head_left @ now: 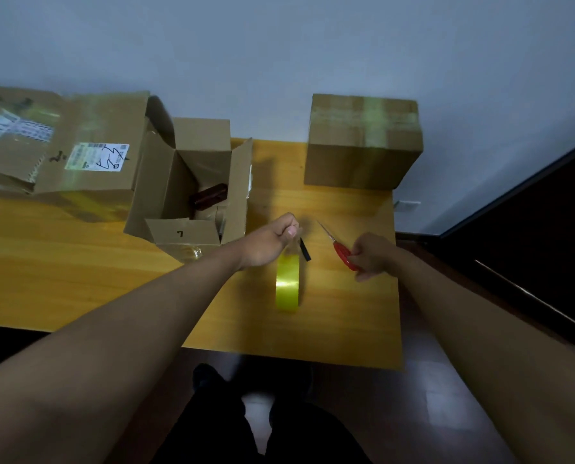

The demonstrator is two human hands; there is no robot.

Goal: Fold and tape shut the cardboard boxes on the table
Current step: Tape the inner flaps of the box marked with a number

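Note:
An open cardboard box (pixel 192 182) stands at the table's middle with its flaps up and a dark brown object (pixel 210 195) inside. My left hand (pixel 272 241) pinches the free end of the tape, and the yellow tape roll (pixel 288 283) hangs below it over the table. My right hand (pixel 374 256) grips the red-handled scissors (pixel 341 252), blades pointing up-left toward the tape. A closed, taped box (pixel 363 142) sits at the back right. A larger labelled box (pixel 62 145) lies at the back left.
The wooden table (pixel 78 272) ends just right of my right hand. A dark door or cabinet (pixel 530 246) stands to the right. My legs in dark trousers show below the table's front edge. A grey wall runs behind the boxes.

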